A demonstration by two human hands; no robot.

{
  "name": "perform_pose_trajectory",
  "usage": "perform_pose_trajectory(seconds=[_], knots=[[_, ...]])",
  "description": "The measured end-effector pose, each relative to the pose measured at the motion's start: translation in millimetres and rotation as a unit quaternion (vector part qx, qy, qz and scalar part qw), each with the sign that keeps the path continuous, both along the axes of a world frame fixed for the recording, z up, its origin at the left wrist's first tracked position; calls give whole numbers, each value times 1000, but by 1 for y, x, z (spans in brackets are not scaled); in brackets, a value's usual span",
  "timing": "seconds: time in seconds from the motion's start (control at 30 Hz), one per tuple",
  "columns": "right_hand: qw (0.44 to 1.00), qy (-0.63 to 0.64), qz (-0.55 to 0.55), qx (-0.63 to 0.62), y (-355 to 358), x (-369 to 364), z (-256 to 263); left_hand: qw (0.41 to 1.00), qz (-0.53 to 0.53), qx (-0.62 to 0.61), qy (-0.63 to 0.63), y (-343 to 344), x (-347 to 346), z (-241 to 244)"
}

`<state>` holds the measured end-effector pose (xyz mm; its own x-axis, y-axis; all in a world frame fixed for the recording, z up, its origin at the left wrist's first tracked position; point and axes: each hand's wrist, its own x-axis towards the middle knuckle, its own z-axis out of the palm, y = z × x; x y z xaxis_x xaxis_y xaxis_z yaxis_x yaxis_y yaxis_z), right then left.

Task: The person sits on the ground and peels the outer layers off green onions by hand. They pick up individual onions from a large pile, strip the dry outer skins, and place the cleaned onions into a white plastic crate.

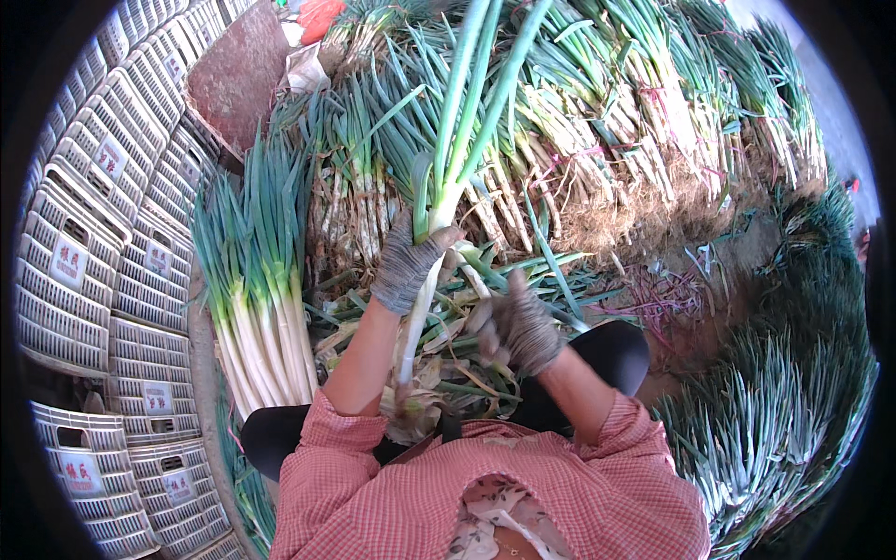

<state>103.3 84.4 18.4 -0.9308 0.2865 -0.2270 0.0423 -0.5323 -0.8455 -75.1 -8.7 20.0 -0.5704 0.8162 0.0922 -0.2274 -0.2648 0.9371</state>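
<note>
My left hand (408,262), in a grey knit glove, grips a large green onion (442,213) around its pale stem. Its green leaves point away from me, and its white root end hangs down towards my lap. To the right, my gloved right hand (521,325) is blurred, with its fingers curled. A loose strip of outer leaf (476,276) runs from near the held stem towards those fingers; whether they grip it is unclear. Below both hands lies a heap of stripped leaves and husks (448,350). A bunch of clean white-stemmed green onions (269,308) lies by my left knee.
Rows of untrimmed onion bundles (574,161) with roots and pink ties stretch across the front. Stacked plastic crates (150,259) bearing writing line the left side. A worn reddish board (238,77) leans beyond. Pink ties (661,301) and more onion greens (763,392) lie right.
</note>
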Motion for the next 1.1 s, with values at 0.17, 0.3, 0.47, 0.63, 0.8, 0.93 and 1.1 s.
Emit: perform_pose_trajectory(seconds=[0.17, 0.3, 0.47, 0.63, 0.8, 0.93, 1.1], knots=[[967, 112, -161, 160, 56, -62, 45, 996, -88, -31, 14, -5, 24, 8], [971, 154, -181, 10, 47, -69, 49, 993, -16, -34, 110, 9, 37, 2], [958, 155, -238, -33, 38, -74, 46, 946, 130, -120, 271, 5, 51, -4], [945, 104, -286, -118, 60, -78, 34, 964, 147, -91, 202, 14, 55, -11], [923, 165, -312, -154, 114, -71, 39, 994, 71, 86, 5, -1, 33, -29], [904, 223, -357, -77, 187, -41, 39, 990, 18, -131, 57, -35, 22, -6], [872, 197, -448, -14, 242, 11, 66, 705, -168, -540, 429, -107, 2, -25]])
